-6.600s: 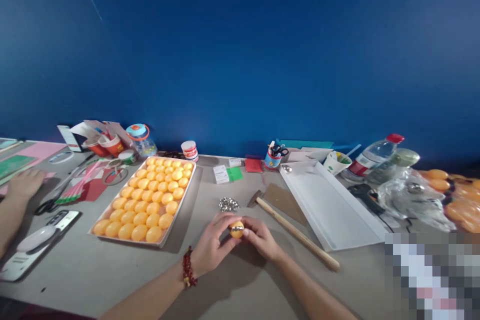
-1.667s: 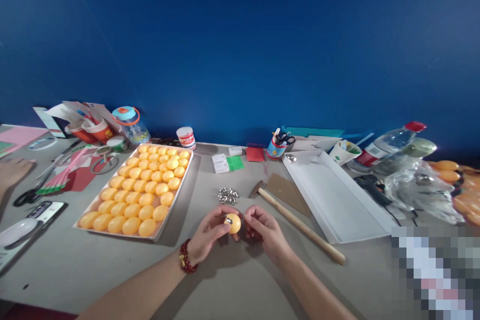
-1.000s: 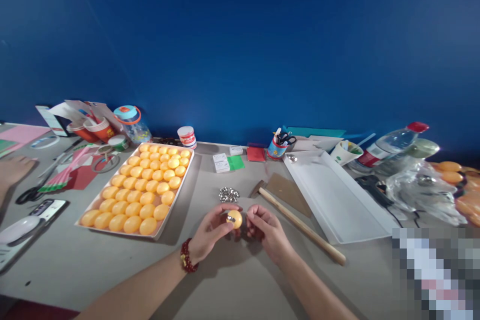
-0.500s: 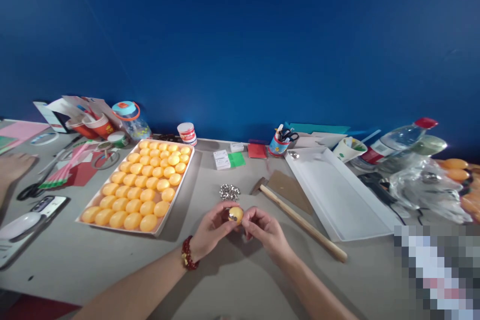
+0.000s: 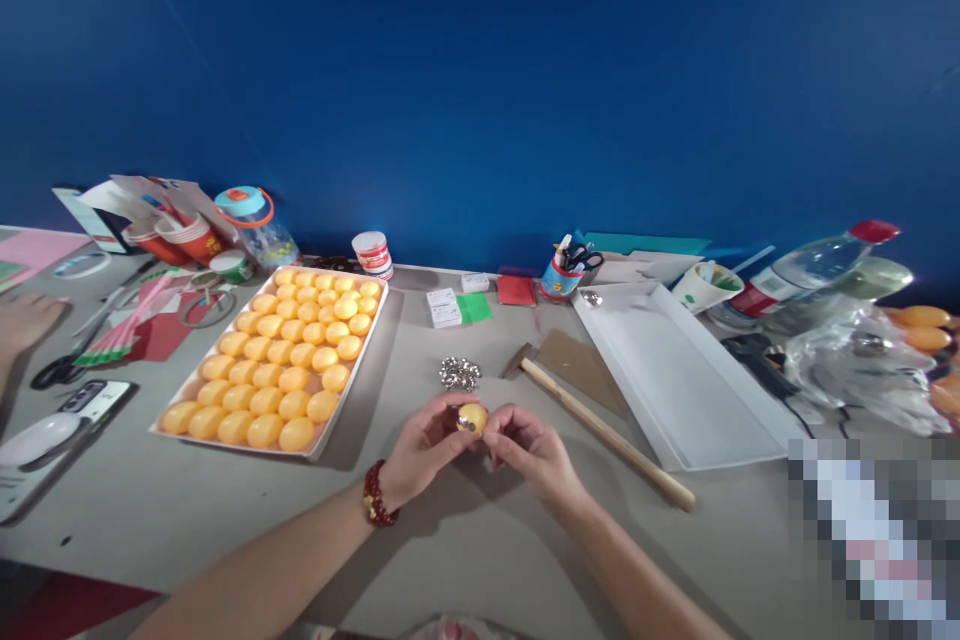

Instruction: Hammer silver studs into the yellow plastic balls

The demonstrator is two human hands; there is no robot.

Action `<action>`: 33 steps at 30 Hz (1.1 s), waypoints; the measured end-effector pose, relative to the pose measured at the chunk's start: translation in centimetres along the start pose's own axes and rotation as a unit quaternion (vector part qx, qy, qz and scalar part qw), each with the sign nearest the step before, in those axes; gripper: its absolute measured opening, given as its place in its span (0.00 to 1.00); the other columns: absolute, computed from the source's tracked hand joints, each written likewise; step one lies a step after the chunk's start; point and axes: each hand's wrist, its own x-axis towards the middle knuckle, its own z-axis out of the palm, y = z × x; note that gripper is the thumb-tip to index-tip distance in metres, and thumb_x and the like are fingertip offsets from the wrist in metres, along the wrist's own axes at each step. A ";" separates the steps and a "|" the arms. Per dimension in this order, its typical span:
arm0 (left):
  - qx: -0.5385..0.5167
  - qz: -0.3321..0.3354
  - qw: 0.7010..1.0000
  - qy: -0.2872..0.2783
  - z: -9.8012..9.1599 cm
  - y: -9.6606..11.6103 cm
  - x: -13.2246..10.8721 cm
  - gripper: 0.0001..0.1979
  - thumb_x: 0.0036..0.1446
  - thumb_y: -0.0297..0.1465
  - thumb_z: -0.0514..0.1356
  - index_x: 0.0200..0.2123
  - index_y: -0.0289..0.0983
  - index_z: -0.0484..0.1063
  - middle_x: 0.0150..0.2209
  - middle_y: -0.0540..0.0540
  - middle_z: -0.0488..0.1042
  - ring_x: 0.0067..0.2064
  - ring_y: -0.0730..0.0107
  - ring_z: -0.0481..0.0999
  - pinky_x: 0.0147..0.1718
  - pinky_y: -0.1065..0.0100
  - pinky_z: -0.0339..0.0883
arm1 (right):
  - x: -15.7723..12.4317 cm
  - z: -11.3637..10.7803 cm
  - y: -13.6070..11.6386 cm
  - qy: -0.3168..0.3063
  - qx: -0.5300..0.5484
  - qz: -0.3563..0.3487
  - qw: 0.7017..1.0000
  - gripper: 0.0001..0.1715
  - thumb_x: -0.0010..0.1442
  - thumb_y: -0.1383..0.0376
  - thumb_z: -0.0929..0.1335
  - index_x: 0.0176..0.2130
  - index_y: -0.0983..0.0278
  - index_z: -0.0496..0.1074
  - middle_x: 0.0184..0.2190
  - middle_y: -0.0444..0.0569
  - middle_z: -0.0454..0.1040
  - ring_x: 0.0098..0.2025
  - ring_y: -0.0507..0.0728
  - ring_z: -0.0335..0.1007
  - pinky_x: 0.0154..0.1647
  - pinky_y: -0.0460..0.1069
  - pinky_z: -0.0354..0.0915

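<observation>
My left hand (image 5: 429,440), a red beaded bracelet at its wrist, grips an orange table tennis ball (image 5: 472,417) between thumb and fingers. Small shiny silver pieces show on the ball's front. My right hand (image 5: 529,450) is closed in a pinch at the ball's right side; whatever its fingertips hold is too small to make out. Just beyond the hands lies a little pile of shiny silver pieces (image 5: 460,374), perhaps bells. To the left, a shallow box (image 5: 324,440) holds rows of similar orange balls (image 5: 264,430).
A hammer (image 5: 607,430) lies right of my hands, beside a brown card (image 5: 577,370) and a long white tray (image 5: 690,380). Small white boxes (image 5: 444,308) and a pen cup (image 5: 561,280) stand behind. Another person's hand (image 5: 30,320) rests at far left, near scissors (image 5: 56,370).
The camera view has shifted slightly, so the table things appear a little higher. Both hands keep nearly the same pose around the ball, which looks turned a little.
</observation>
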 end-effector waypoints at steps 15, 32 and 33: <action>-0.008 -0.015 1.000 0.007 0.0 -0.1 0.1 0.17 0.54 0.33 0.66 0.47 0.38 0.72 0.37 0.47 0.76 0.36 0.70 0.75 0.39 0.67 0.71 | -0.1 0.0 -0.1 -0.003 0.010 0.009 1.000 0.17 0.56 0.53 0.72 0.31 0.64 0.69 0.25 0.43 0.71 0.25 0.49 0.65 0.29 0.45 0.63; 0.008 -0.015 1.000 0.018 -0.2 -0.4 0.1 0.16 0.55 0.33 0.65 0.47 0.37 0.71 0.42 0.44 0.76 0.40 0.67 0.75 0.40 0.66 0.71 | 0.1 0.4 -0.4 0.003 0.013 0.019 1.000 0.19 0.56 0.51 0.72 0.31 0.64 0.68 0.23 0.43 0.69 0.24 0.50 0.64 0.29 0.45 0.63; 0.009 -0.015 1.000 0.019 -0.2 -0.4 0.1 0.16 0.54 0.33 0.65 0.47 0.37 0.71 0.42 0.44 0.76 0.39 0.67 0.76 0.40 0.66 0.71 | 0.1 0.4 -0.4 0.002 0.011 0.019 1.000 0.19 0.56 0.51 0.72 0.31 0.64 0.68 0.23 0.42 0.69 0.24 0.50 0.64 0.29 0.46 0.63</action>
